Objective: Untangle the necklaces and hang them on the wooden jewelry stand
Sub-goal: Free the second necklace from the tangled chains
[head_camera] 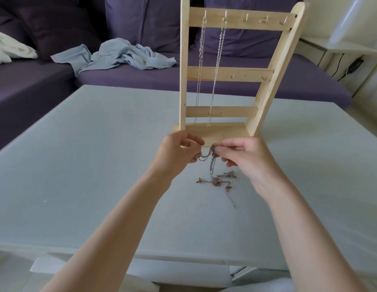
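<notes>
A wooden jewelry stand [222, 73] rises at the far middle of the table. Two silver necklaces [217, 60] hang from its top-rail hooks on the left side. In front of the stand's base, my left hand [179, 152] and my right hand [246, 157] hold a tangle of chains [206, 155] between them, each pinching a strand. The rest of the tangle [217, 181] trails down onto the table below my hands, with silver and copper-coloured links and a loose end running toward me.
The pale grey table [88, 165] reaches to a front edge near me. Behind it is a purple sofa [141, 76] with a crumpled light blue cloth [120, 55] and a white cloth [8, 47]. A white shelf with cables [352, 66] stands at right.
</notes>
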Motion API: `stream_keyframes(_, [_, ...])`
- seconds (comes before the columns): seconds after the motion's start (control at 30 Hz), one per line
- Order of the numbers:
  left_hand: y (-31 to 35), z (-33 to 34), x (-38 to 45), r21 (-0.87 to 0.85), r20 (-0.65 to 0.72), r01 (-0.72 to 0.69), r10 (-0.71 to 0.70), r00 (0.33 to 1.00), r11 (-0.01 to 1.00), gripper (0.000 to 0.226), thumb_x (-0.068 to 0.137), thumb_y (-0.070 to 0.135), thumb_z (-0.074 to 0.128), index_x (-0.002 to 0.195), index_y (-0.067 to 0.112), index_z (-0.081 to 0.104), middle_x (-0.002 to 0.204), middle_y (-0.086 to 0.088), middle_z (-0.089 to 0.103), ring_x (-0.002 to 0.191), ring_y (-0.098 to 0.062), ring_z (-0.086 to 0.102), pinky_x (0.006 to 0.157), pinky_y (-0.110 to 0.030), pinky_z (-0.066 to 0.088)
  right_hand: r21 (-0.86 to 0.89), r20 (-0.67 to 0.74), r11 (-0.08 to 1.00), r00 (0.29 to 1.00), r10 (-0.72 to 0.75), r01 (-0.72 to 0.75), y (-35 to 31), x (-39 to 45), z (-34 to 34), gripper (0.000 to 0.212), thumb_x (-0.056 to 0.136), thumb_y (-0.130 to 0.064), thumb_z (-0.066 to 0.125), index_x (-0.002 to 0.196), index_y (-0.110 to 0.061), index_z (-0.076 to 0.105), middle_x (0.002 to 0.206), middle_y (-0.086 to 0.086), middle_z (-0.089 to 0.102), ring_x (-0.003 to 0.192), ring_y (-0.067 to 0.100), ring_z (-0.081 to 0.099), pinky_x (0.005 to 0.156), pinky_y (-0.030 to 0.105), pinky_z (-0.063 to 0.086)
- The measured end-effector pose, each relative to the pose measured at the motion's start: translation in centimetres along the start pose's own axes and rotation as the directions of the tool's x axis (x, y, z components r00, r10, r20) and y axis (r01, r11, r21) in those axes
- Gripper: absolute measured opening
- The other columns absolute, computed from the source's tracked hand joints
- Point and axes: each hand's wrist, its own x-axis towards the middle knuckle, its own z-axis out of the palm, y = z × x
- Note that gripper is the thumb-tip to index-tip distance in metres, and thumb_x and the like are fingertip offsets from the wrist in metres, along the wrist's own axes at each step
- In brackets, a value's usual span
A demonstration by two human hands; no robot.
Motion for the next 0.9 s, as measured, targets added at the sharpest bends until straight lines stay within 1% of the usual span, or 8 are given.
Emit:
stream_keyframes(0.1, [0.0,0.4,-0.2,0.075,0.092,-0.035,0.028,0.995,0.997,0.015,0.084,0.008,0.063,0.076,0.021,0.064,0.069,0.004,0.059,0.065,-0.010,0.057,0.075,-0.025,0.055,-0.039,-0.011,0.999,1.000,-0.013,0.013,0.1,0.1,0.0,0.013,0.082,-0.008,0.067,0.078,-0.020,0.072,0.068,-0.005,0.068,0.054,-0.001,0.054,0.057,0.013,0.046])
stream_keyframes(0.23, [-0.2,0.7,-0.1,0.152,0.077,-0.097,0.086,0.993,0.984,0.013,0.080,0.014,0.070,0.074,0.025,0.065,0.070,0.007,0.061,0.063,-0.011,0.057,0.072,-0.032,0.052,-0.062,-0.018,0.998,1.000,-0.026,0.025,0.1,0.2,-0.1,0.014,0.082,-0.009,0.066,0.076,-0.020,0.072,0.067,-0.005,0.069,0.054,0.000,0.055,0.058,0.015,0.047])
stream_keyframes(0.4, [-0.4,0.8,0.0,0.307,0.075,-0.212,0.198,0.977,0.928,0.011,0.078,0.015,0.072,0.071,0.021,0.066,0.065,0.012,0.061,0.055,0.004,0.056,0.050,-0.006,0.035,-0.114,0.033,0.993,0.999,-0.025,0.028,0.3,0.0,-0.4,0.016,0.084,-0.010,0.063,0.079,-0.019,0.074,0.078,0.003,0.072,0.062,0.005,0.056,0.064,0.017,0.048])
stream_keyframes(0.53, [-0.5,1.0,-0.1,0.456,0.076,-0.282,0.278,0.957,0.844,0.002,0.078,0.017,0.071,0.077,0.017,0.069,0.063,0.018,0.056,0.057,0.003,0.054,0.056,-0.005,0.038,-0.174,0.083,0.985,0.997,-0.002,0.017,0.1,0.0,-0.5,0.026,0.086,-0.003,0.058,0.079,-0.024,0.072,0.076,-0.003,0.070,0.062,0.006,0.057,0.065,0.015,0.049])
stream_keyframes(0.63, [-0.7,1.2,-0.2,0.498,0.065,-0.287,0.295,0.953,0.819,0.003,0.078,0.018,0.069,0.076,0.017,0.067,0.065,0.016,0.056,0.061,-0.002,0.052,0.058,-0.009,0.040,-0.199,0.082,0.980,0.997,0.015,0.001,0.2,-0.1,-0.3,0.027,0.082,-0.001,0.060,0.077,-0.025,0.072,0.079,0.000,0.071,0.069,0.011,0.059,0.071,0.023,0.049])
stream_keyframes(0.73, [-0.7,1.4,-0.1,0.528,0.063,-0.283,0.296,0.953,0.801,0.006,0.081,0.019,0.064,0.075,0.018,0.061,0.069,0.010,0.058,0.063,-0.007,0.053,0.060,-0.017,0.042,-0.117,0.038,0.992,0.998,0.048,-0.044,0.3,-0.1,0.1,0.024,0.080,-0.003,0.064,0.073,-0.025,0.071,0.079,0.005,0.071,0.069,0.014,0.058,0.070,0.026,0.049])
stream_keyframes(0.83, [-1.0,1.9,-0.3,0.602,0.094,-0.309,0.319,0.943,0.736,0.006,0.085,0.017,0.056,0.084,0.011,0.057,0.078,-0.002,0.062,0.071,-0.022,0.058,0.066,-0.033,0.048,-0.033,-0.027,0.992,0.992,0.121,-0.121,0.5,0.0,0.5,0.020,0.075,-0.003,0.068,0.081,-0.022,0.070,0.078,0.002,0.069,0.071,0.014,0.058,0.074,0.026,0.048])
stream_keyframes(0.9, [-1.2,2.3,-0.4,0.638,0.135,-0.350,0.348,0.928,0.686,0.008,0.088,0.014,0.053,0.090,0.006,0.055,0.083,-0.008,0.063,0.075,-0.029,0.058,0.068,-0.037,0.046,-0.032,-0.044,0.985,0.985,0.168,-0.170,0.6,0.1,0.6,0.024,0.073,-0.002,0.067,0.088,-0.021,0.068,0.079,0.001,0.068,0.070,0.013,0.057,0.075,0.027,0.047])
